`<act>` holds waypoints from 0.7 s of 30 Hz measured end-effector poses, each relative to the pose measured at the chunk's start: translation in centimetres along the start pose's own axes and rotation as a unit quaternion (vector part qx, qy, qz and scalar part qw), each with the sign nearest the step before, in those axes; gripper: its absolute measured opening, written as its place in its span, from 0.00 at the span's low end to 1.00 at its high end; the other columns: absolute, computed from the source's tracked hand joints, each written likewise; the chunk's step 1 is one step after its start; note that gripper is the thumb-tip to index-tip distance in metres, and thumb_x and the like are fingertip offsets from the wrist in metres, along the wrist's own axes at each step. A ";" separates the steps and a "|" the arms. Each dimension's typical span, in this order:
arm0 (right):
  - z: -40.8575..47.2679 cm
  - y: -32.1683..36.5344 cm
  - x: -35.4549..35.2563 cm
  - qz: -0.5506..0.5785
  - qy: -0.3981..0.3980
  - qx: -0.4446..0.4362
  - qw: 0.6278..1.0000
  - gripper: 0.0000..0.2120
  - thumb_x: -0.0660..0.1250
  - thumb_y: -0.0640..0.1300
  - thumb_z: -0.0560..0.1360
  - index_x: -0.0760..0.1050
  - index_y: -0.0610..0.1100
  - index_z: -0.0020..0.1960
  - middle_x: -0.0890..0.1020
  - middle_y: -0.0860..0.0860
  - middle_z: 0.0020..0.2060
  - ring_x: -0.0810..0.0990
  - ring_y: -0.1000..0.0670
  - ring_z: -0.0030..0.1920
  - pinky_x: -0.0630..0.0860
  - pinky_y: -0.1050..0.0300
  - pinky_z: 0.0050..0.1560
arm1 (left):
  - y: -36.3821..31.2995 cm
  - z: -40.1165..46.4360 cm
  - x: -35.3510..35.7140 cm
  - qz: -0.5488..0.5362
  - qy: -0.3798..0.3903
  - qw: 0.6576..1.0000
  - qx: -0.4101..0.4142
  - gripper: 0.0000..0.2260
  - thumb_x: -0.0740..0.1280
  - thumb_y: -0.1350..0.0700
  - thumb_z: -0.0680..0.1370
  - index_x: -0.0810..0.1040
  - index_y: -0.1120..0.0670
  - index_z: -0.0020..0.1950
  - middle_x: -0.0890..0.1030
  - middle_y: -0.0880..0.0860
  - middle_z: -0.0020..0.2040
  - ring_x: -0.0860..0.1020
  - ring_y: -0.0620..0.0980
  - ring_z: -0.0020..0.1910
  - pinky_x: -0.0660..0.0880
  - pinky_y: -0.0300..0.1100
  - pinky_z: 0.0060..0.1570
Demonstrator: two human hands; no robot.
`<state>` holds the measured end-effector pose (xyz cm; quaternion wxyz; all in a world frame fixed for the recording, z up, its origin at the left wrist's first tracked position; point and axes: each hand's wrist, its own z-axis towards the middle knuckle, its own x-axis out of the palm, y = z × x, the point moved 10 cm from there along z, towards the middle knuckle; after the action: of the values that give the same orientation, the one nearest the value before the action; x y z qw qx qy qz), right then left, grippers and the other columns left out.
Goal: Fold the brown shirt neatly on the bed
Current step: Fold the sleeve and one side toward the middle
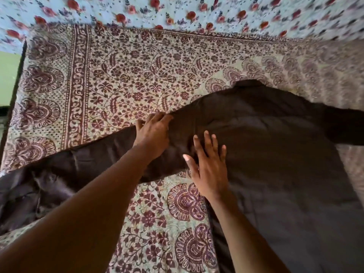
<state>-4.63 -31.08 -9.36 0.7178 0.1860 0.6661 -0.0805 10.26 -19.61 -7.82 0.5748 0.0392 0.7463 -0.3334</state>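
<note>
Barely started: dark brown long-sleeved cloth shirt (pixel 266 144) lies spread flat at 3 o'clock on the patterned maroon-and-cream bed (pixel 118 75), unfolded. Left hand (pixel 152 134) grips the 9 o'clock sleeve (pixel 88 160); right hand (pixel 208 168) presses flat, fingers spread.

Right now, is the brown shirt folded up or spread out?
Spread out. The brown shirt lies flat on the bedspread, one sleeve stretched sideways.

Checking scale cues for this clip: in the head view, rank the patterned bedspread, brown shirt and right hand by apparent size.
1. patterned bedspread
2. brown shirt
3. right hand, nearer the camera, so it looks bigger than it is.
</note>
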 end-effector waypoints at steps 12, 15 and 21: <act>-3.6 -3.8 1.2 -0.014 0.074 0.029 0.997 0.39 0.46 0.74 0.80 0.44 0.55 0.85 0.40 0.46 0.84 0.38 0.39 0.83 0.45 0.30 0.79 | -1.9 7.4 0.4 0.058 -0.005 0.995 -0.077 0.12 0.66 0.63 0.79 0.75 0.55 0.61 0.77 0.58 0.65 0.70 0.61 0.70 0.53 0.68 0.74; -5.0 -3.3 1.2 0.006 0.084 -0.004 0.996 0.41 0.47 0.74 0.80 0.44 0.53 0.85 0.41 0.47 0.84 0.39 0.40 0.83 0.48 0.29 0.79 | -2.5 6.9 0.2 0.047 -0.040 0.995 -0.084 0.16 0.65 0.66 0.77 0.73 0.56 0.64 0.73 0.60 0.67 0.68 0.62 0.70 0.57 0.68 0.73; -0.9 -6.9 -2.1 0.049 -0.037 0.077 0.995 0.37 0.46 0.68 0.83 0.54 0.47 0.84 0.49 0.44 0.84 0.44 0.41 0.84 0.48 0.32 0.80 | -7.6 0.8 1.2 0.071 -0.070 0.984 0.148 0.16 0.60 0.47 0.83 0.74 0.54 0.66 0.76 0.57 0.63 0.75 0.59 0.61 0.70 0.57 0.58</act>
<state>-8.22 -37.38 -8.46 0.7285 0.2703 0.6209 -0.1032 7.19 -26.34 -5.51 0.6361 0.1533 0.6418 -0.4001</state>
